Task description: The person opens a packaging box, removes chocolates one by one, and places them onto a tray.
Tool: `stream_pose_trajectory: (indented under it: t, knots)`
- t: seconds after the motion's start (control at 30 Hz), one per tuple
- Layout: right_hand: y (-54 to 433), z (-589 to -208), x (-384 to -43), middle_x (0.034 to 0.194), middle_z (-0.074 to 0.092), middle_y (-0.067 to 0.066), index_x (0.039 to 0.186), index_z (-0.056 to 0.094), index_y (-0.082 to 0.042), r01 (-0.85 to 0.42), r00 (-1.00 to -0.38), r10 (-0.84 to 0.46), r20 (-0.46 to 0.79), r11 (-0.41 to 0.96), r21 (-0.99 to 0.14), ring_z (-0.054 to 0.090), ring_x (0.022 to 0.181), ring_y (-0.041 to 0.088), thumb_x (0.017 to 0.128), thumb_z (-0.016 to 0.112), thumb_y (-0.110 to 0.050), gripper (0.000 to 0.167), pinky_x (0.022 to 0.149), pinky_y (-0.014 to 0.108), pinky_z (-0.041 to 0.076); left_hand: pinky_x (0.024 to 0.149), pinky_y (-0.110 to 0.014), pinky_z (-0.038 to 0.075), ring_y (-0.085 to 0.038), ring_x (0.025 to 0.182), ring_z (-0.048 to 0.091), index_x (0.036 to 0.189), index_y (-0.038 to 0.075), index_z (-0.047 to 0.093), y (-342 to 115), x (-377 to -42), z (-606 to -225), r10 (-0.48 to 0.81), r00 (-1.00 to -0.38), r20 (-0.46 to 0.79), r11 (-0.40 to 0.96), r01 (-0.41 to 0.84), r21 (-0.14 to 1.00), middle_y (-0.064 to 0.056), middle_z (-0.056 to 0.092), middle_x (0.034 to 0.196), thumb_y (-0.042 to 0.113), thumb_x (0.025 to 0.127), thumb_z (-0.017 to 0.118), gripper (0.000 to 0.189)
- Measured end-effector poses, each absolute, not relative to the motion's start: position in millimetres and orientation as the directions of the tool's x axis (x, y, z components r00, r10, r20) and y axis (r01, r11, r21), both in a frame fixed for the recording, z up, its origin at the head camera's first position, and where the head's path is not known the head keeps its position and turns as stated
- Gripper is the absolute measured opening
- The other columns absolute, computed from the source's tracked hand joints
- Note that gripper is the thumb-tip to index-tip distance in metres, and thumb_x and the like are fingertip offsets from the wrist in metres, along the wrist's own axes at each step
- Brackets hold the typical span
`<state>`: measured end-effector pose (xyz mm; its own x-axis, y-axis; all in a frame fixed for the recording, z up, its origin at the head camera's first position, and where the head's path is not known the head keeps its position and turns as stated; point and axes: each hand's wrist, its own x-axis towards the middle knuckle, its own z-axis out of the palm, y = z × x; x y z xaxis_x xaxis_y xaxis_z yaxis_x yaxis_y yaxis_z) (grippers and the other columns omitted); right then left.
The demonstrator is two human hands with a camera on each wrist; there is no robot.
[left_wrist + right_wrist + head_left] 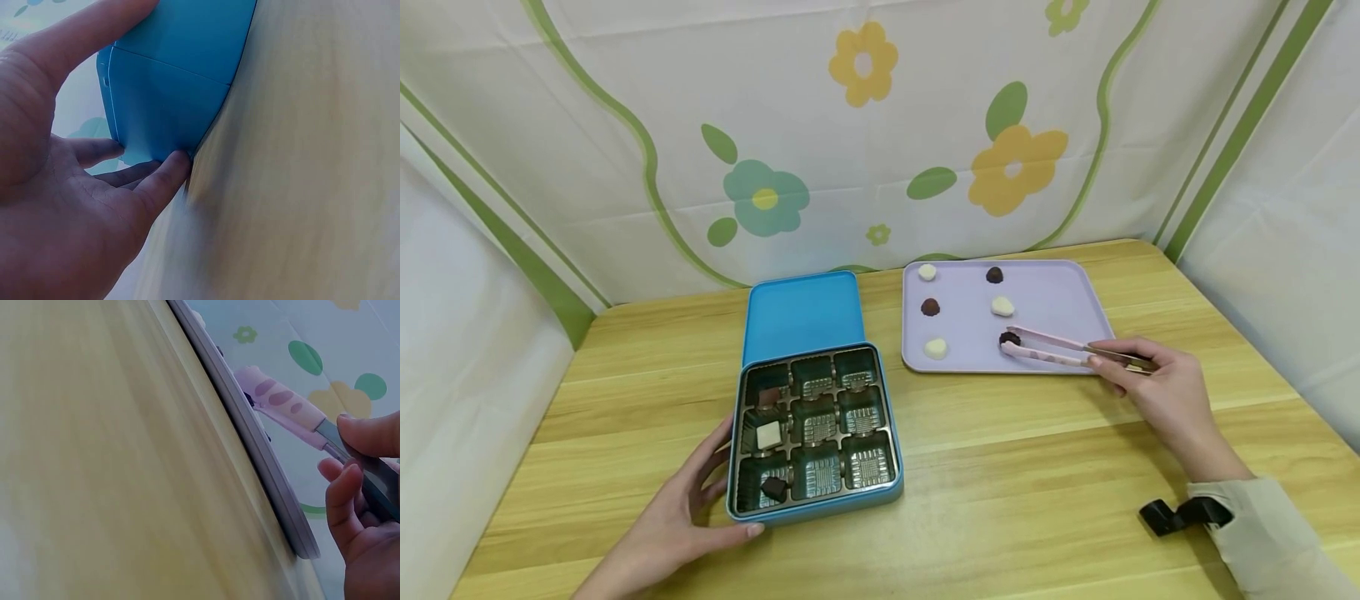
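Observation:
My left hand (676, 510) grips the near left corner of a blue tin (835, 507), thumb along its front and fingers against its left side. Inside is a divided insert; its left column holds a brown chocolate (769, 397), a white one (768, 435) and a dark one (774, 488). In my right hand (1168, 400) are tongs (1048, 356) with pink tips, pinched between thumb and fingers. The tips straddle a dark chocolate (1009, 338) at the front of the lilac tray (1060, 292). In the right wrist view the tongs (294, 403) slant down to the tray.
Behind the tin lies a blue lid (805, 312). White chocolates (936, 348), a brown one (930, 307) and another dark one (995, 275) sit spaced out on the tray. A flowered curtain (865, 150) rises behind the wooden table (985, 500). A black strap (1187, 515) juts from the right cuff.

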<state>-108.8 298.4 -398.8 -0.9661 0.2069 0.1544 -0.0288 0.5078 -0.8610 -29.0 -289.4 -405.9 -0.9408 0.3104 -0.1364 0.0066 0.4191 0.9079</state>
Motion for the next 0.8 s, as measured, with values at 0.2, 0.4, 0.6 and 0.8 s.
stream_pose_trajectory:
  t: [0.2, 0.4, 0.6, 0.8]
  knots:
    - [300.6, -398.3, -107.6, 0.074, 0.072, -0.013, 0.115, 0.082, -0.006, -0.011, -0.965, 0.226, 0.131, 0.467, -0.884, 0.060, 0.055, 0.009, 0.092, 0.087, -0.018, 0.026, 0.047, 0.025, 0.047, 0.108, -0.010, 0.042, -0.046, 0.157, 0.029, 0.174, 0.035, 0.008, -289.5, -28.7, -405.4, 0.313, -0.940, -0.134, 0.420, 0.011, 0.908, -0.019, 0.024, 0.177, 0.016, 0.084, 0.093, 0.126]
    - [300.5, -397.3, -108.6, 0.073, 0.074, -0.010, 0.110, 0.083, -0.002, -0.013, -0.950, 0.285, 0.125, 0.363, -0.932, 0.058, 0.053, 0.010, 0.090, 0.089, -0.014, 0.024, 0.046, 0.025, 0.046, 0.109, -0.010, 0.042, -0.047, 0.158, 0.030, 0.174, 0.034, 0.008, -289.2, -29.0, -404.6, 0.311, -0.941, -0.136, 0.426, 0.010, 0.904, -0.020, 0.025, 0.177, 0.017, 0.084, 0.093, 0.125]
    - [300.0, -396.9, -109.8, 0.086, 0.082, -0.006, 0.113, 0.081, 0.002, -0.095, -0.949, 0.289, 0.124, 0.112, -0.989, 0.059, 0.055, 0.009, 0.088, 0.088, -0.001, 0.026, 0.047, 0.022, 0.047, 0.108, -0.010, 0.041, -0.050, 0.158, 0.029, 0.174, 0.034, 0.009, -288.9, -29.0, -404.3, 0.312, -0.940, -0.137, 0.416, 0.005, 0.909, -0.021, 0.023, 0.177, 0.017, 0.084, 0.093, 0.125]
    - [282.4, -389.2, -107.2, 0.084, 0.081, -0.002, 0.114, 0.081, 0.002, -0.145, -0.975, 0.174, 0.140, -0.017, -0.989, 0.062, 0.057, 0.008, 0.087, 0.082, 0.012, 0.029, 0.046, 0.023, 0.047, 0.108, -0.010, 0.041, -0.051, 0.159, 0.029, 0.174, 0.033, 0.009, -289.5, -29.2, -404.3, 0.309, -0.940, -0.142, 0.419, 0.001, 0.908, -0.021, 0.021, 0.178, 0.017, 0.084, 0.093, 0.125]
